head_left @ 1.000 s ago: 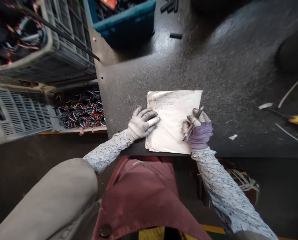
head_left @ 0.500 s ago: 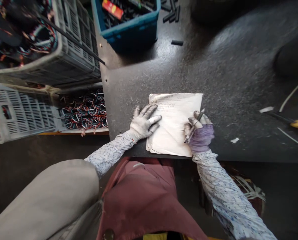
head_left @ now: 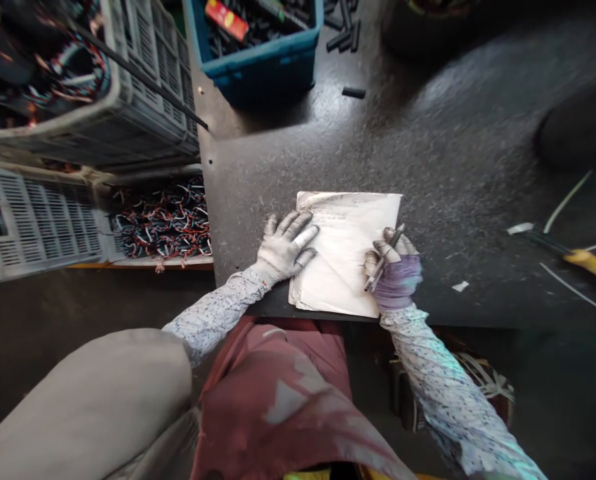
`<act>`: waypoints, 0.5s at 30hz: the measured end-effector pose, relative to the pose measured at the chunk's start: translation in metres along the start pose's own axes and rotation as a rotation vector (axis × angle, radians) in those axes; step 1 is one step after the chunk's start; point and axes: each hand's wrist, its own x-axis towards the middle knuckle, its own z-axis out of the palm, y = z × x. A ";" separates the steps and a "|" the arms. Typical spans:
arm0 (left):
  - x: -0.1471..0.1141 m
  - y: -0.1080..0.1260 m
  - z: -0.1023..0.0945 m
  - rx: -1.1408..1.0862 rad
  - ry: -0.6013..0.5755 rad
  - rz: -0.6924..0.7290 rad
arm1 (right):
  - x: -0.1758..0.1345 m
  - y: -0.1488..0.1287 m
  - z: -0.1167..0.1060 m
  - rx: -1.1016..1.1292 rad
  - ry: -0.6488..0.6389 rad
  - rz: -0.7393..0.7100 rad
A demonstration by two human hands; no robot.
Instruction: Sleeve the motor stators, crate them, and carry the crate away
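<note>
A worn paper notebook (head_left: 345,267) lies at the front edge of the dark worktable, with a few lines of writing near its top left. My left hand (head_left: 285,250), in a dirty white glove, rests on the notebook's left side with its fingers stretched out. At the right side of the pages my right hand (head_left: 395,263), gloved in white and purple, is closed around a pen (head_left: 385,257). The pen lies slantwise across the fingers, one end toward the paper.
A blue bin (head_left: 273,67) of short black tubes stands at the back, with loose black tubes (head_left: 353,92) beside it. Crates (head_left: 48,220) of wires are on the left. A yellow-handled tool (head_left: 593,265) and thin white strips lie on the right.
The whole view has shifted slightly. Both hands keep almost the same place on the notebook, and the pen stays in my right hand.
</note>
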 end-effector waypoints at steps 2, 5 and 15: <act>-0.001 0.000 0.001 -0.004 0.012 -0.007 | 0.000 0.000 -0.001 0.023 -0.031 0.039; -0.001 -0.001 0.001 0.003 0.029 0.002 | -0.001 0.001 -0.001 0.090 -0.061 0.066; 0.000 0.000 0.001 -0.029 0.010 -0.012 | 0.011 -0.003 -0.025 0.029 0.055 -0.090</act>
